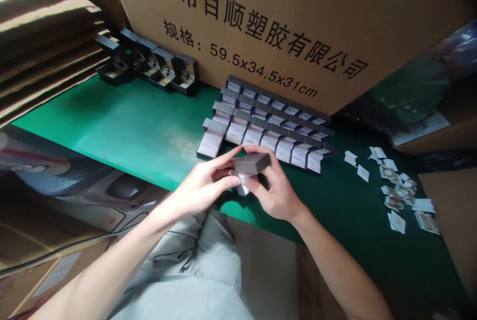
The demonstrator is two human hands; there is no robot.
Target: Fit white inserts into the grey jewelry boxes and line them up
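Note:
Both my hands are raised over the green mat. My left hand (199, 183) and my right hand (274, 186) together grip a small dark grey box (251, 163) between fingers and thumbs. A white card (243, 184) shows below the box, partly hidden by my fingers. Just beyond my fingertips stand rows of open grey boxes (264, 121), each with a white card folded out towards me. The nearest row almost reaches my hands.
Several open dark boxes with gold-toned inserts (149, 64) stand at the back left, beside flattened cardboard sheets (40, 27). A large printed carton (238, 22) leans behind the rows. Loose white cards (397, 191) lie scattered on the green mat (122, 121) to the right.

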